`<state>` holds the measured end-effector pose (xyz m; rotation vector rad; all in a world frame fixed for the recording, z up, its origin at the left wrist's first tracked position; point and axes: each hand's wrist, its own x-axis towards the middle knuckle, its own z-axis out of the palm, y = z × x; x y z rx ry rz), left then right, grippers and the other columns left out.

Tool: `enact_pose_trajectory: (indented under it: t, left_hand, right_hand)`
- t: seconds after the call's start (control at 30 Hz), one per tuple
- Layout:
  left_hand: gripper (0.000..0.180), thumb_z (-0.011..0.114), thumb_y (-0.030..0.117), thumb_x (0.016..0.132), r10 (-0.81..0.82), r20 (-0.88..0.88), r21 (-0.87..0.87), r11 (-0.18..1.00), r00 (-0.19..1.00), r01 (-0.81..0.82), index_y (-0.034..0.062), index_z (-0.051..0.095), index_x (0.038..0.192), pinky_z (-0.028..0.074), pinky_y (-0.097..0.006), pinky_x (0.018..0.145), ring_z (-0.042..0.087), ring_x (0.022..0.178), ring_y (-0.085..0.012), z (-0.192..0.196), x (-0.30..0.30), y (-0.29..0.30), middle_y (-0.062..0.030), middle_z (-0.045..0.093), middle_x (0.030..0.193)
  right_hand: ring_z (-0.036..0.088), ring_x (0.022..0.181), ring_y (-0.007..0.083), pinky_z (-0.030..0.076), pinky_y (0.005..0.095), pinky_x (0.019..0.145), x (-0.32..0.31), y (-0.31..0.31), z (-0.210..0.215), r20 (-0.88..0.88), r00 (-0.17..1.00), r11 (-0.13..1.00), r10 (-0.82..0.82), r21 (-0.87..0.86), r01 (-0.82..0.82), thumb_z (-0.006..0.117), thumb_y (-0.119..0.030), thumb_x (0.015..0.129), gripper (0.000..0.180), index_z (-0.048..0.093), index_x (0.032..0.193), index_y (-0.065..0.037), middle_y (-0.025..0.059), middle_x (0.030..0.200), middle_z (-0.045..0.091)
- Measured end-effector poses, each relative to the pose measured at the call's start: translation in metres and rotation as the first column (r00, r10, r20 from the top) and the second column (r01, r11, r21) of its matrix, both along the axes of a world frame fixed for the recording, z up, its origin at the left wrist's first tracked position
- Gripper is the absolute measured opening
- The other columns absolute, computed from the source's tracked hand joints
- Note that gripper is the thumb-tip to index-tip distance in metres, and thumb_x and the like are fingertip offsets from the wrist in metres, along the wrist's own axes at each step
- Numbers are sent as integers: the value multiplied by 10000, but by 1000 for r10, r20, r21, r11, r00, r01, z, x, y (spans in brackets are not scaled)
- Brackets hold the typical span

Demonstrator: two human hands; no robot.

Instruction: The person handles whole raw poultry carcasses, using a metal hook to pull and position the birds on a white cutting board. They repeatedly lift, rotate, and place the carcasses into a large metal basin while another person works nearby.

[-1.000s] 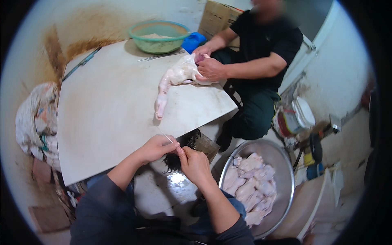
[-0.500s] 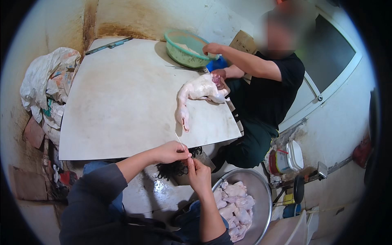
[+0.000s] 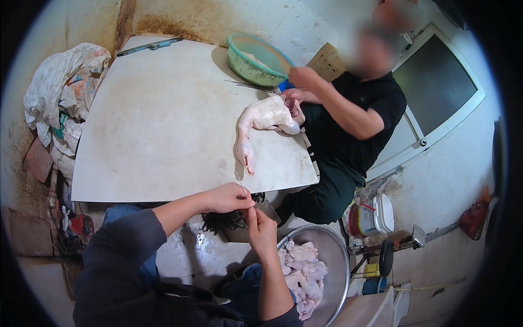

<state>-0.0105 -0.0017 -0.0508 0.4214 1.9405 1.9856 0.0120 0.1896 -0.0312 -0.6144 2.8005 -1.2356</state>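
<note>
My left hand (image 3: 229, 198) and my right hand (image 3: 262, 228) meet in front of the white table's (image 3: 158, 125) near edge. Both are closed in a pinch, fingertips together around a thin pale stick-like piece (image 3: 241, 182). It sticks up past my left fingers toward the table; whether it is a needle, a skewer or a stiff thread is too fine to tell. Beyond it lies a plucked duck (image 3: 267, 115), its long neck bent toward me and its cavity facing right. A co-worker's hand (image 3: 293, 95) is at that opening, and their other hand is raised.
A green plastic basin (image 3: 256, 60) stands at the table's far side, near a blue-handled tool (image 3: 150, 47). Below right, a large metal bowl (image 3: 343, 267) holds plucked poultry pieces (image 3: 305, 272). White sacks (image 3: 68, 87) lean at left; the co-worker (image 3: 348, 120) sits at right.
My hands stay pinched together on the thin piece, with little movement. The co-worker's raised hand has shifted right, away from the basin. The view has tilted slightly.
</note>
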Motion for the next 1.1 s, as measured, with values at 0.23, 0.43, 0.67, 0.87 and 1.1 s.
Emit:
enact_pose_trajectory:
  t: [0.23, 0.43, 0.67, 0.87, 1.1]
  left_hand:
    - [303, 619, 231, 1020, 19, -31, -51, 999, 999, -21, -29, 728, 909, 531, -306, 827, 666, 838, -137, -1, 0, -4, -69, 720, 858]
    - [301, 620, 228, 1017, 17, -25, -37, 999, 1000, -18, -30, 729, 906, 522, -303, 826, 656, 834, -135, -2, -1, -1, -64, 713, 865]
    - [296, 621, 228, 1015, 31, -87, -136, 990, 996, -43, -27, 721, 903, 518, -296, 816, 651, 825, -130, 2, 0, -4, -61, 711, 859]
    - [288, 613, 227, 1020, 11, -29, -55, 998, 1000, -13, -15, 719, 903, 516, -286, 817, 653, 822, -118, -1, 0, -3, -55, 719, 845]
    - [294, 603, 238, 1025, 1, -61, -71, 997, 998, -5, -2, 715, 896, 512, -277, 816, 650, 806, -112, -4, -2, -3, -45, 720, 829]
  right_hand:
    - [694, 746, 416, 523, 461, 651, 0, -3, 1, 10, 1000, 1000, 11, 26, -11, 517, -364, 1067, 439, 715, 932, 4, 221, 784, 698]
    - [694, 746, 417, 525, 463, 652, 0, -2, -1, 4, 1000, 999, 8, 33, -8, 518, -363, 1067, 436, 715, 931, 2, 221, 786, 699]
    - [695, 760, 419, 531, 452, 660, 1, -3, 4, 28, 999, 999, 17, 32, -18, 522, -354, 1066, 420, 717, 951, -1, 227, 805, 699]
    - [707, 773, 410, 538, 450, 669, 1, -3, 3, 23, 1000, 999, 17, 48, -19, 510, -348, 1071, 428, 716, 947, 6, 213, 826, 718]
    - [707, 774, 413, 537, 457, 669, 2, -3, 3, 24, 1000, 999, 11, 52, -12, 513, -345, 1070, 422, 715, 945, 3, 217, 821, 714]
